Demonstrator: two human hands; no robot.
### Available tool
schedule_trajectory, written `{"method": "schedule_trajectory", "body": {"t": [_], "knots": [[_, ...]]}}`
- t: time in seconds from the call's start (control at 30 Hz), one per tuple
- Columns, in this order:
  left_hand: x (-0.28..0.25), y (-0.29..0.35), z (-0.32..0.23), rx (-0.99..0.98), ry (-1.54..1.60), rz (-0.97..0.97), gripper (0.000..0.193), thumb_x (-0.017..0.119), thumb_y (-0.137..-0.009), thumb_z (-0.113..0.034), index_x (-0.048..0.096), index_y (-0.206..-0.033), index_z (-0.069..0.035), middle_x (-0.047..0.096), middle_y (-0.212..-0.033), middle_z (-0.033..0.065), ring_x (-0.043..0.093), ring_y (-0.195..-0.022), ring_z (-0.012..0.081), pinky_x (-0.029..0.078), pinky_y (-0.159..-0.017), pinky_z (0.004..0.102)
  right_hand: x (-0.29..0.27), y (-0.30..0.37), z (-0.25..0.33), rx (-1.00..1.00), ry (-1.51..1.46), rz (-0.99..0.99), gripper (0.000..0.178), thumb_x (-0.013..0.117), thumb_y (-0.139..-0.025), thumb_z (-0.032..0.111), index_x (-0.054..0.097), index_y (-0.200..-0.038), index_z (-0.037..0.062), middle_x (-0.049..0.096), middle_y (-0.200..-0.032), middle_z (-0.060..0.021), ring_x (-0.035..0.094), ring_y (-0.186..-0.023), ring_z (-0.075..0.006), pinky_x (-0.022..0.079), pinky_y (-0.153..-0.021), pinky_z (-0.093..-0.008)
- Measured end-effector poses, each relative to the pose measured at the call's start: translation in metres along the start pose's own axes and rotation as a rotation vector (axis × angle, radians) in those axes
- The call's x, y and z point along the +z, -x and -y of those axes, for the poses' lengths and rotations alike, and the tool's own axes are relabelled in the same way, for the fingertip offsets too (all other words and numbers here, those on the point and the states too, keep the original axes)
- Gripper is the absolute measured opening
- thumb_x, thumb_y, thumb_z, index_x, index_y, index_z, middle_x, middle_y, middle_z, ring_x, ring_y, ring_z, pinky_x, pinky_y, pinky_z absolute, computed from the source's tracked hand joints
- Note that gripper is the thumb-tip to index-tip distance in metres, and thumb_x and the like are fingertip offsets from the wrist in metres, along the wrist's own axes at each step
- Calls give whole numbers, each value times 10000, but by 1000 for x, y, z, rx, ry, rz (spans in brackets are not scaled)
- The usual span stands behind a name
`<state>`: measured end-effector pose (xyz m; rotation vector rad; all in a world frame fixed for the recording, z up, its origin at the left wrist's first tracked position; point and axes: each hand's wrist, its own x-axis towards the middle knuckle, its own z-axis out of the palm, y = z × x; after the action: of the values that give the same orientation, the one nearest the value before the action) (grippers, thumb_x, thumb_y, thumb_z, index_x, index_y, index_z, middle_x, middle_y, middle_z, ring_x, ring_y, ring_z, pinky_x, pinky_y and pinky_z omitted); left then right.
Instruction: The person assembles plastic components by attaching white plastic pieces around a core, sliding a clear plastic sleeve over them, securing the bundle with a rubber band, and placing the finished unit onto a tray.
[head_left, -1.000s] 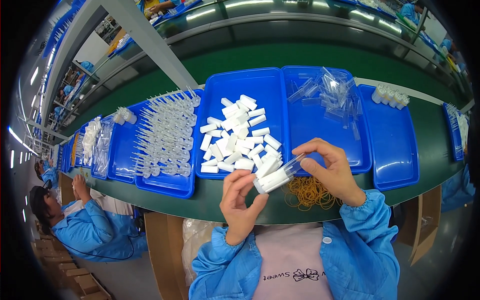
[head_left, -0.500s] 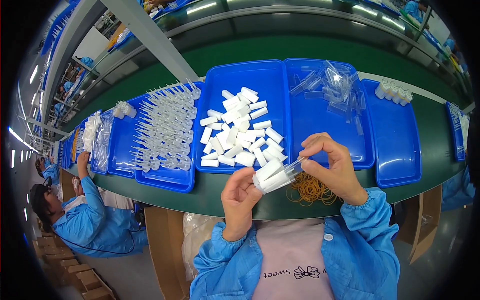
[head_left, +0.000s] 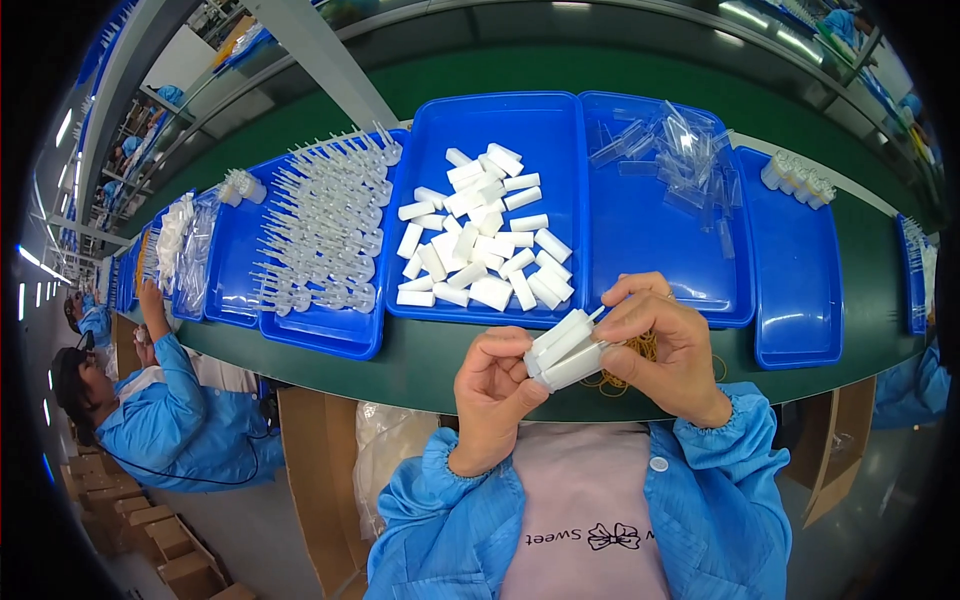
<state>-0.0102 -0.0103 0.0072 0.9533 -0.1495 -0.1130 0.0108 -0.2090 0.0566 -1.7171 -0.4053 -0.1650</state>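
Between my two hands, over the near edge of the table, is a bundle of white foam-like blocks [head_left: 572,362] set round a pale stem, whose thin tip pokes out at the right. My left hand [head_left: 492,392] grips the bundle's left end between thumb and fingers. At the opposite end, the thumb and fingers of my right hand [head_left: 668,350] close on the blocks; any clear strip there is hard to make out. Partly hidden behind my right hand lies a heap of tan rubber bands [head_left: 642,346]. Just beyond, loose white blocks [head_left: 490,228] fill the middle of a blue tray [head_left: 432,125].
Clear plastic strips [head_left: 690,160] lie in the tray to the right. Rows of translucent stemmed parts [head_left: 325,235] cover a tray at left. White cylindrical pieces [head_left: 797,182] stand in the far-right tray. Open cardboard boxes [head_left: 318,470] flank me; a co-worker [head_left: 185,415] sits at left.
My right fingers have moved in along the bundle toward my left hand. The clear strips that stuck out earlier no longer show plainly. The whole view has shifted slightly.
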Motion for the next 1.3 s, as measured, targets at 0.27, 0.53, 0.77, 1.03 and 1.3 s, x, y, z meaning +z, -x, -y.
{"method": "schedule_trajectory", "body": {"t": [0.27, 0.53, 0.77, 1.03, 1.3], "knots": [[-2, -1, 4, -51, 13, -6, 390, 728, -789, -14, 503, -1108, -13, 498, -1144, 78, 564, -1023, 162, 480, -887, 293, 3, 1, -8, 22, 3, -4, 151, 748, -726, 54, 688, -865, 65, 672, -891, -34, 546, -1004, -227, 436, -860, -341], [-5, -11, 7, -114, -19, -65, 382, 677, -825, -18, 499, -1163, -9, 586, -1120, 97, 564, -1032, 158, 462, -882, 293, -19, -27, -21, 94, -25, 153, 151, 679, -793, 84, 687, -937, 39, 657, -986, -66, 563, -998, -218, 428, -905, -347], [-4, -14, 8, -136, 17, -86, 425, 641, -815, 17, 474, -1205, -8, 561, -1177, 113, 540, -1104, 184, 418, -951, 312, -64, -110, -102, -133, 776, -169, 401, 615, -813, 68, 570, -1211, 87, 582, -1160, -126, 539, -1088, -300, 418, -943, -386], [-11, -12, 6, -132, 17, -141, 451, 628, -804, 23, 464, -1223, -5, 529, -1205, 111, 515, -1142, 186, 377, -998, 304, -55, -100, -142, -213, 1127, -8, 412, 566, -788, 8, 556, -1198, 51, 561, -1135, -185, 548, -1076, -341, 430, -903, -449], [-9, -9, 2, -138, 25, -136, 449, 642, -809, -9, 468, -1223, -6, 529, -1201, 108, 509, -1146, 182, 362, -1010, 301, -63, -74, -73, -165, 1040, 142, 266, 608, -816, 76, 608, -1082, 66, 607, -842, -110, 600, -825, -255, 457, -790, -363]]}}
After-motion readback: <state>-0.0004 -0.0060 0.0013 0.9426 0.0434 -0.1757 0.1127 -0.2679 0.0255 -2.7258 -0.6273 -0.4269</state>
